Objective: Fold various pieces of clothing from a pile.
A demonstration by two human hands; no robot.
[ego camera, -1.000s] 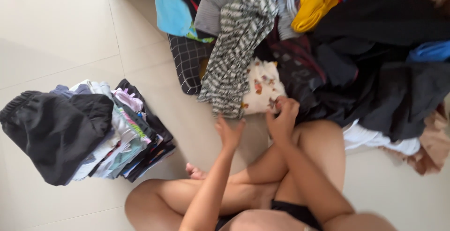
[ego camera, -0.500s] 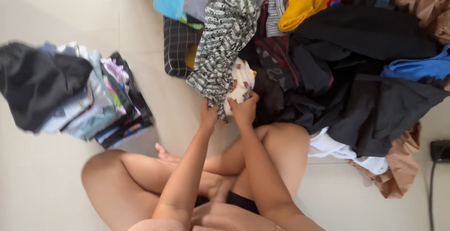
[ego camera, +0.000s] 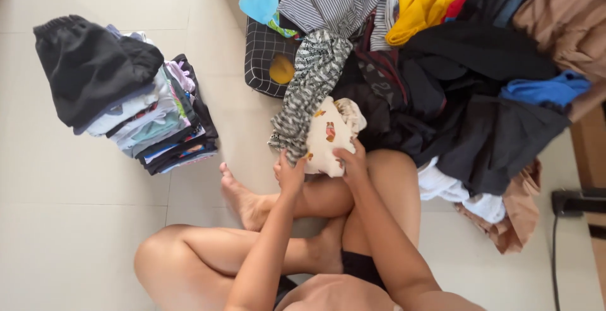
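From the head camera, you sit cross-legged on the floor, both arms stretched forward over your knees. Your left hand and right hand each have their fingers curled around the lower edge of a cream patterned cloth, which rests against your knee at the front of the heap of clothes. A zebra-striped garment hangs just beside it. A folded stack sits well apart on your left.
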